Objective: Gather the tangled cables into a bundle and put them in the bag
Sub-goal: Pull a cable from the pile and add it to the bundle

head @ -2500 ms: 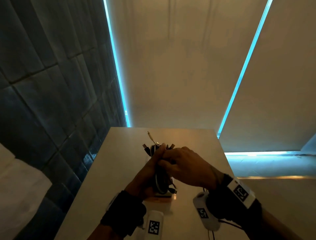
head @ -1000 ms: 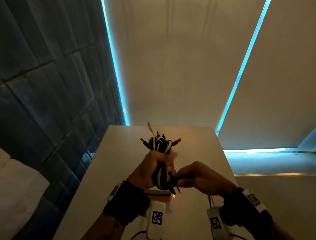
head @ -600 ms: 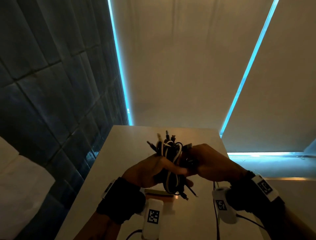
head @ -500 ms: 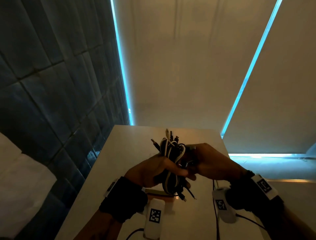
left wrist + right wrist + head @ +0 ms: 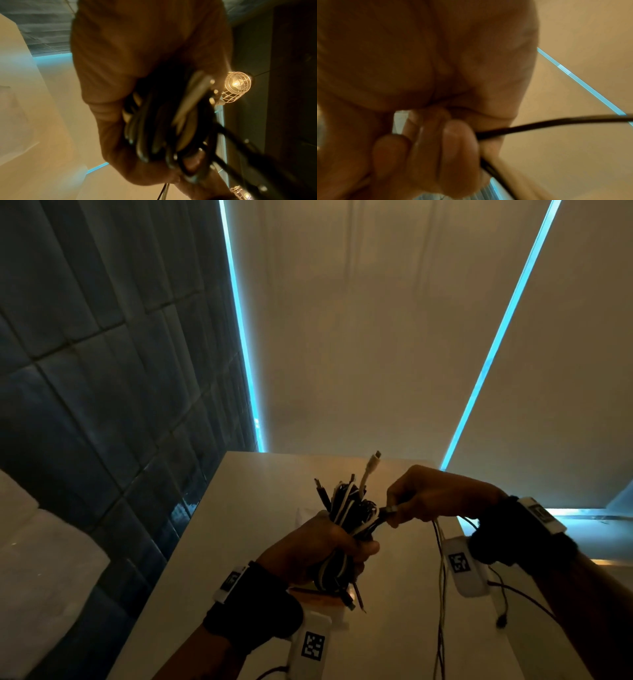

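Head view: cable bundle (image 5: 346, 517) inside left hand (image 5: 308, 549)

cables (image 5: 346, 518): black and white, gathered in one upright bundle, plug ends sticking up
place: held above the desk (image 5: 246, 508), near its middle

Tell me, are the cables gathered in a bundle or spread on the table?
Gathered. The left hand grips the cable bundle above the table; the right hand pinches one strand.
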Motion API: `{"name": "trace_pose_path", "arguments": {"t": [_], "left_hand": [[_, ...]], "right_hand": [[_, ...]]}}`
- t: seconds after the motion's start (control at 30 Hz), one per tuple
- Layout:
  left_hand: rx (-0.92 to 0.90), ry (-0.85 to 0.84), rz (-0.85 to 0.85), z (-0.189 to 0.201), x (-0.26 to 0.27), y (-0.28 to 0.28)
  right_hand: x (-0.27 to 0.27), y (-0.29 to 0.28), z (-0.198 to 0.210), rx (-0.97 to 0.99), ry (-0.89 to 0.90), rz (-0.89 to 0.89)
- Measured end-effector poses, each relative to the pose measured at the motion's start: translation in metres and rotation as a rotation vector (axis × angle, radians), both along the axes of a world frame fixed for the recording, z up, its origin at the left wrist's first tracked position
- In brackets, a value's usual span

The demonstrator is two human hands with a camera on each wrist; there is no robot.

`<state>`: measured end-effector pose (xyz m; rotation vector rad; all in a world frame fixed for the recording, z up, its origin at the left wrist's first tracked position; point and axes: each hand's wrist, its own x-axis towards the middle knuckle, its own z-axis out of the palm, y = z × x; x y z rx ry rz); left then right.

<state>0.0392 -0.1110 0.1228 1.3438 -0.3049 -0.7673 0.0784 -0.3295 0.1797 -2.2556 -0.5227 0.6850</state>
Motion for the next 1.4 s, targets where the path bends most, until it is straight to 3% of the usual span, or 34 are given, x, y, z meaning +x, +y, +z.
{"name": "trace_pose_path", "arguments": {"t": [0.17,0.3,0.47,0.6,0.73,1.0,1.23,1.4], "left_hand": [[0.059,-0.073,-0.07,-0.001,-0.005,0.001],[0.064,0.003,-0.088,-0.009,-0.008,-0.003],[0.156,0.097,0.017,-0.022,-0.01,-0.015],[0.221,0.135,0.181,-0.03,-0.004,-0.021],[0.23,0.129,0.308,-0.035,0.004,-0.021],[0.091,0.188,0.36,-0.043,0.008,-0.019],[-0.394,0.356,0.261,-0.059,0.007,-0.01],[-0.412,0.427,0.324,-0.06,0.008,-0.015]], "right_hand": [[0.012,-0.017,-0.009,-0.072,0.081,-0.055],[0.016,-0.023,-0.018,-0.146,0.087,-0.19],[0.018,-0.003,0.003,-0.123,-0.058,-0.298],[0.005,0.022,0.025,-0.258,-0.067,-0.142],[-0.011,0.035,0.023,-0.352,-0.212,0.036],[-0.035,0.062,0.0,-0.501,-0.482,-0.008],[-0.051,0.073,-0.02,-0.461,-0.507,-0.137],[-0.054,0.084,-0.037,-0.462,-0.454,-0.156]]}}
